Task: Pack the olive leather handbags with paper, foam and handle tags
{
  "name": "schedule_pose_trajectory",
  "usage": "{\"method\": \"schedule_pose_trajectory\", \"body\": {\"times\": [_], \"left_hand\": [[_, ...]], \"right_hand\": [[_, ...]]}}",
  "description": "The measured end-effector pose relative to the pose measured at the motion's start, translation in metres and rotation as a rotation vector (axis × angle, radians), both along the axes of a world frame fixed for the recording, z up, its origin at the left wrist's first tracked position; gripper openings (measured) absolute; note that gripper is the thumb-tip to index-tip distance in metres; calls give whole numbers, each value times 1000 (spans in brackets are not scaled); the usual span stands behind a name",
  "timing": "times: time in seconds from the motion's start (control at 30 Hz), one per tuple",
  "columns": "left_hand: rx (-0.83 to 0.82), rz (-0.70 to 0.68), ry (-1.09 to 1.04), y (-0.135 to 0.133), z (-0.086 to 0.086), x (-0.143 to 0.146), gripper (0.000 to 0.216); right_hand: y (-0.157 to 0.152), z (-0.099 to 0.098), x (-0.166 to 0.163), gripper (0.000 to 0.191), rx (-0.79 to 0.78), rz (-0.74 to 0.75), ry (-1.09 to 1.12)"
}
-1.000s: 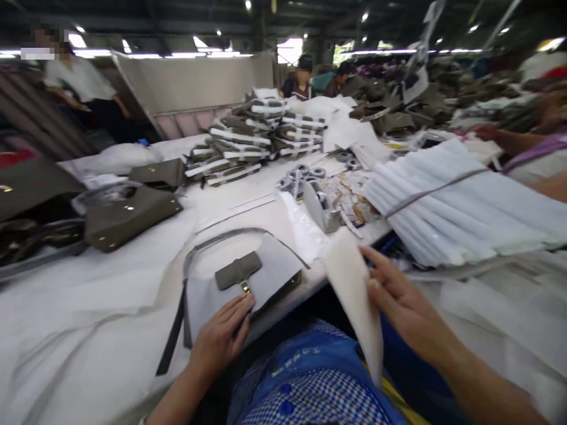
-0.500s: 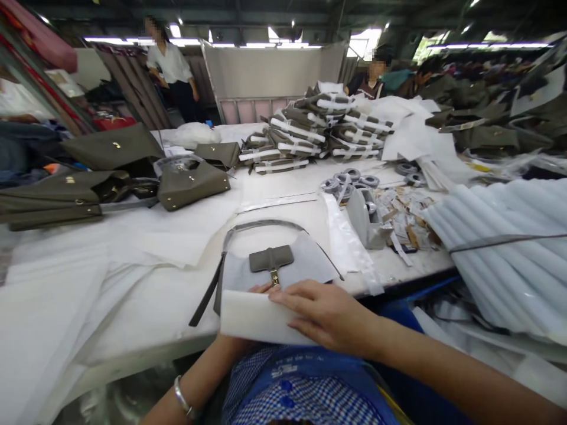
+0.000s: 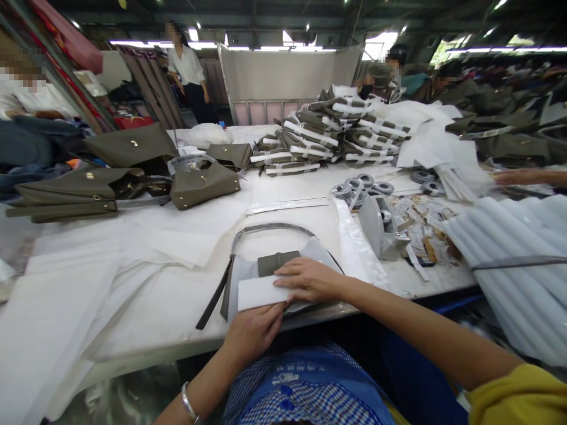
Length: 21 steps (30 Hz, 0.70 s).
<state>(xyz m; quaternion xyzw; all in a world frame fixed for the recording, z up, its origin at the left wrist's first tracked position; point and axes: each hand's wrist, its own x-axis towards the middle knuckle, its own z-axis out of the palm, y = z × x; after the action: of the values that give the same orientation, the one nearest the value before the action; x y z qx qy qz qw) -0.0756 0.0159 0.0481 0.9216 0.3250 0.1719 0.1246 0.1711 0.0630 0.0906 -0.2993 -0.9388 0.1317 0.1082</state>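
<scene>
An olive handbag point(image 3: 227, 295) lies on the table in front of me, its dark strap point(image 3: 271, 226) arched behind it. A pale grey sheet point(image 3: 243, 267) covers much of its front, and an olive tab point(image 3: 271, 262) shows on top. Across the tab's lower part lies a white foam piece point(image 3: 257, 293), which hides the gold clasp. My right hand point(image 3: 315, 280) rests on the foam's right end, fingers stretched out flat. My left hand point(image 3: 254, 332) lies along its near edge, fingers extended together toward the right hand.
Olive bags point(image 3: 206, 184) stand at the left, with a pile of wrapped bags point(image 3: 310, 139) at the back. Right of me are tape rolls point(image 3: 354, 188), a grey tape dispenser point(image 3: 376, 227), paper scraps point(image 3: 427, 221) and bundled foam point(image 3: 522, 236). Another person's hand point(image 3: 516, 176) reaches in.
My left hand has come out from under the foam to its near edge. The foam has moved away from me over the clasp and looks narrower. Another person's arm appears at right.
</scene>
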Motion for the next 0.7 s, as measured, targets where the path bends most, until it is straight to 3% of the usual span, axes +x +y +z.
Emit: {"method": "schedule_pose_trajectory", "body": {"times": [0.1, 0.27, 0.37, 0.47, 0.6, 0.7], "left_hand": [[-9, -8, -6, 0, 1, 0, 37], [38, -39, -50, 2, -4, -1, 40], [115, -56, -135, -1, -5, -3, 36], [246, -19, -300, -5, 6, 0, 31], [324, 40, -331, -4, 20, 17, 45], [273, 110, -188, 5, 2, 31, 62]], "right_hand": [[-11, 7, 2, 56, 10, -16, -97], [-20, 3, 4, 48, 14, -95, -162], [-21, -4, 7, 49, 11, -109, -140], [-22, -9, 9, 49, 25, -120, -124], [-21, -11, 11, 48, 103, -122, -140], [-21, -12, 8, 46, 173, -125, -194]]}}
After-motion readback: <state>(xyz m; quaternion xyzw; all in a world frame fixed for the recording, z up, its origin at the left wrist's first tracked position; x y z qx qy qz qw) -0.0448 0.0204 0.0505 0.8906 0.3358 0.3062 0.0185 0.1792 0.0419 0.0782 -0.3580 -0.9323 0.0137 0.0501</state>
